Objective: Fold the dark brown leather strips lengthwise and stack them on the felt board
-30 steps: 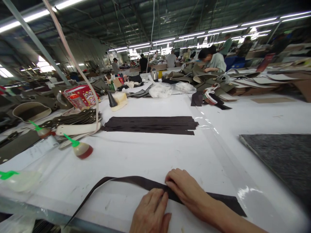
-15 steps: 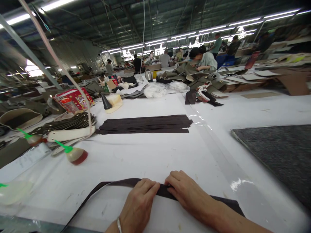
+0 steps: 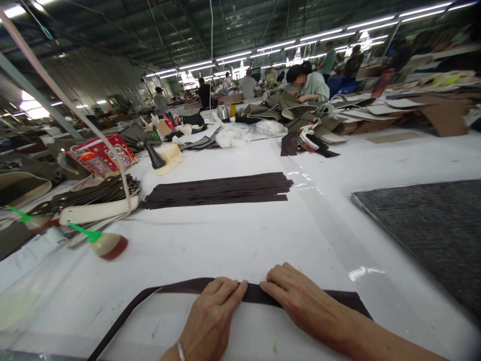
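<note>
A long dark brown strap (image 3: 176,287) lies across the near edge of the white table (image 3: 233,240). My left hand (image 3: 210,318) rests on it with fingers together, pressing its upper edge. My right hand (image 3: 300,298) presses the strap just to the right, its fingertips almost meeting the left ones. The strap's left end curves off towards the table's front edge; its right end (image 3: 349,300) shows beyond my right wrist. A stack of similar dark straps (image 3: 218,189) lies flat in the middle of the table.
A glue bottle with a green nozzle (image 3: 101,243) lies at the left, beside cream and olive bag parts (image 3: 97,198). A grey felt mat (image 3: 428,225) covers the right side. Other people work at tables farther back, among piled materials.
My left hand has slid up onto the strap beside my right hand. Both hands now sit slightly nearer to me, and the view has shifted right.
</note>
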`<state>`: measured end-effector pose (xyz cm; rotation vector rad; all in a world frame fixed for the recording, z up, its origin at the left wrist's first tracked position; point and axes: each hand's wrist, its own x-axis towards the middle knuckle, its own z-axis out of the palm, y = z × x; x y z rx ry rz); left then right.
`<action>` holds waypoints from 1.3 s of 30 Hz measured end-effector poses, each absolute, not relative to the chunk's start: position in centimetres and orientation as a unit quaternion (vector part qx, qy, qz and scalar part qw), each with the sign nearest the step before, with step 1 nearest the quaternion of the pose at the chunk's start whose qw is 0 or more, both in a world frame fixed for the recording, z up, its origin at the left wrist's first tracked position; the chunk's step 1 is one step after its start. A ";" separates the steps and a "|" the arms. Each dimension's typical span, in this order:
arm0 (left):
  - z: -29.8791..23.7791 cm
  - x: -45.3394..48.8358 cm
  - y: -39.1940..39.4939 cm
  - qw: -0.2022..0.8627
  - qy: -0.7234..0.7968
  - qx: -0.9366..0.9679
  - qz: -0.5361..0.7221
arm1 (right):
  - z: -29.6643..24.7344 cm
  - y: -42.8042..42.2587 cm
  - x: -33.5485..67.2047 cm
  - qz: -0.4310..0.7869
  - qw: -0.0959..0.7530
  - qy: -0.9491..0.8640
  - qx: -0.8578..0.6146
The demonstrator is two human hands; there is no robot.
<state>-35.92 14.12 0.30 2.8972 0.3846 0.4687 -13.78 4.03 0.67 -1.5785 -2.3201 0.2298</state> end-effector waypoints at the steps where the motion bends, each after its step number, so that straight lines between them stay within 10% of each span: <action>1: 0.3 -35.9 14.1 0.085 0.130 0.976 0.155 | 0.7 4.0 -13.7 0.074 0.158 -0.817 -0.549; 39: 1.2 -34.7 12.7 -0.087 0.149 0.983 0.057 | 2.1 -1.4 -8.8 -0.021 0.110 -0.841 -0.529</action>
